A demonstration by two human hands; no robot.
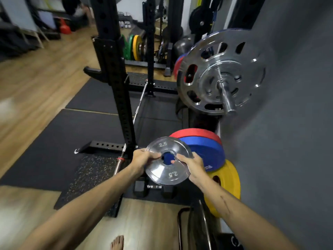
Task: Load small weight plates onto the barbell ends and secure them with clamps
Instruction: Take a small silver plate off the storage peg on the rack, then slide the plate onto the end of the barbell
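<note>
Both hands hold a small silver weight plate marked 2.5: the left hand grips its left rim, the right hand its right rim, with a finger at the centre hole. Up and to the right of the hands, the barbell end sticks out of a large silver plate. Just beyond the right hand lean red, blue and yellow plates

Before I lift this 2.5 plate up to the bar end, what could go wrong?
1. The small plate is pinched only at its rims by the left hand and right hand; a slip could drop it near the bare foot.
2. The sleeve stands close to the wall, so your knuckles may scrape.
</note>
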